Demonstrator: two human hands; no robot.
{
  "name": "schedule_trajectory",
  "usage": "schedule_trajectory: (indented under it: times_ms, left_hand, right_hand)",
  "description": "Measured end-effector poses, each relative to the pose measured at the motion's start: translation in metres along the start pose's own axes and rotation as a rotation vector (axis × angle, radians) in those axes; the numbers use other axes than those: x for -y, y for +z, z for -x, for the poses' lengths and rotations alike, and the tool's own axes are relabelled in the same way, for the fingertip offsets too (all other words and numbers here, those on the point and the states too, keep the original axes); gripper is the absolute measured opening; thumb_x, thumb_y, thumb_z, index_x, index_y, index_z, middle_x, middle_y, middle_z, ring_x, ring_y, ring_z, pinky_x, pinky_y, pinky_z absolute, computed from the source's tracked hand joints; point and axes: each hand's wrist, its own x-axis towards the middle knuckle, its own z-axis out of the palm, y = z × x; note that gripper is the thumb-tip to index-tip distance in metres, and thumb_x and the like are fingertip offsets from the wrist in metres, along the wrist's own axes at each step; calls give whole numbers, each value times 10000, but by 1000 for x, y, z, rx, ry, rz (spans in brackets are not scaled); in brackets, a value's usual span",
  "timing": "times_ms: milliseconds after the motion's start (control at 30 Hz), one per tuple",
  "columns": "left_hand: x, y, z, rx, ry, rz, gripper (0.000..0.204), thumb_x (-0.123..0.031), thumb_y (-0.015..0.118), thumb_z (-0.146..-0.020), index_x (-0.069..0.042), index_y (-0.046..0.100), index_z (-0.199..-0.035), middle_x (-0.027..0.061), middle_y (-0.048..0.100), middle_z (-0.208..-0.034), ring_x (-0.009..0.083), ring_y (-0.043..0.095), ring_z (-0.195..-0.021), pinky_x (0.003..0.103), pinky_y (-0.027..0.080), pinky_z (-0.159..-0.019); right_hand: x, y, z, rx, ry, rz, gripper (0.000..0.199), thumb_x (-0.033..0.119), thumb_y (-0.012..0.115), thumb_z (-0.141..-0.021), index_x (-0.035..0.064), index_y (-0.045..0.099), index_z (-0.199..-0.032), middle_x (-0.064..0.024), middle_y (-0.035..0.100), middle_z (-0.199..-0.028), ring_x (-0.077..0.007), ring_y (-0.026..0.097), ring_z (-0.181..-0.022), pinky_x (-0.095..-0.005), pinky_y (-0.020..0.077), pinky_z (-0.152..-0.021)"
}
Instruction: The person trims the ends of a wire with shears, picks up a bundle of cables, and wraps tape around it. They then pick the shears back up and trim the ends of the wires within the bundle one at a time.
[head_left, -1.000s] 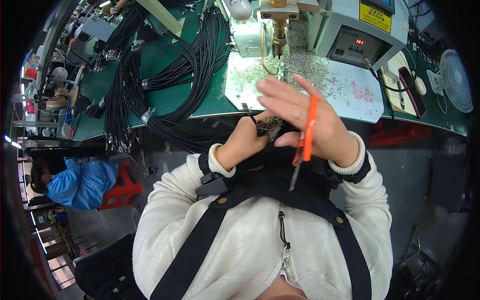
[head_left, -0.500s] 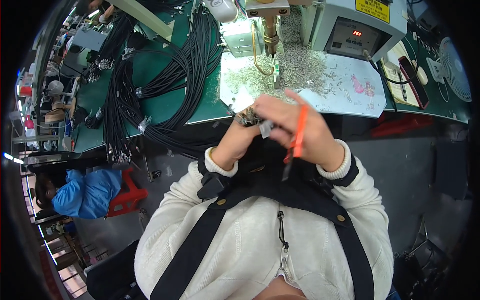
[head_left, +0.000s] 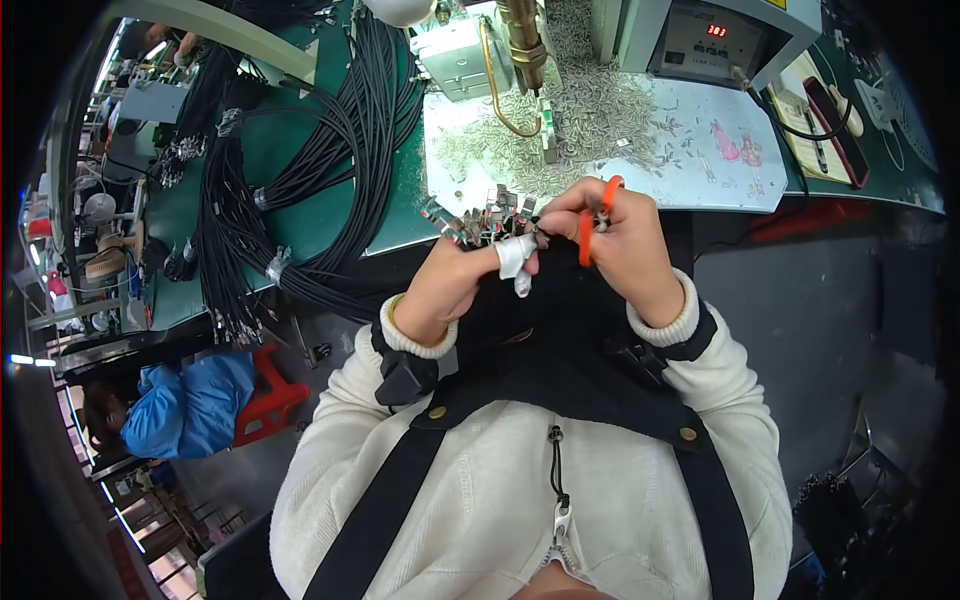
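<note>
My left hand [head_left: 450, 285] is closed round a bunch of small metal connectors [head_left: 500, 212] with bits of green, white and red, fanned out above the fingers. White tape [head_left: 513, 255] wraps its thumb. Facing it, my right hand [head_left: 637, 240] is closed on an orange-handled tool [head_left: 586, 238], tucked through the fingers; its working end is hidden, so I cannot tell its kind. The right thumb and forefinger pinch together at the right edge of the bunch. Whatever small piece lies between those fingertips is too small to make out.
Ahead stands a machine with a brass-coloured head [head_left: 522, 45] over a white board [head_left: 680, 185] strewn with tiny metal pieces. A control box [head_left: 712, 50] is at the right. Coiled black cables [head_left: 345, 180] lie left. A person in blue [head_left: 195, 405] sits far left.
The right hand has swung from over the left hand to its right side, its fingertips now pinching at the bunch. The orange-handled tool has turned with it. The view has shifted slightly.
</note>
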Motion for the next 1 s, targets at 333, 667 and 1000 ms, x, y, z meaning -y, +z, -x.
schedule_trajectory:
  times_ms: [333,667,1000]
  left_hand:
    - [-11,7,3,6,641,-853,232,63,593,-690,10,595,-916,80,587,-805,167,562,-739,258,431,-659]
    - [-8,6,-3,-39,729,-913,305,144,494,-608,-4,589,-857,75,555,-742,172,565,-679,234,425,-595]
    - [-8,11,0,-63,60,244,113,-40,561,-795,-11,540,-903,12,501,-635,85,474,-506,203,342,-435]
  right_hand:
    - [13,-3,-4,81,579,-448,299,265,555,-839,62,456,-643,-9,492,-537,-104,535,-433,-181,339,-354]
    - [23,1,-3,118,686,-365,329,314,523,-852,28,503,-691,-24,504,-551,-107,498,-394,-179,336,-358]
    - [-4,9,-6,-142,-461,529,98,94,636,-728,58,587,-804,-20,520,-534,-124,485,-432,-230,354,-387]
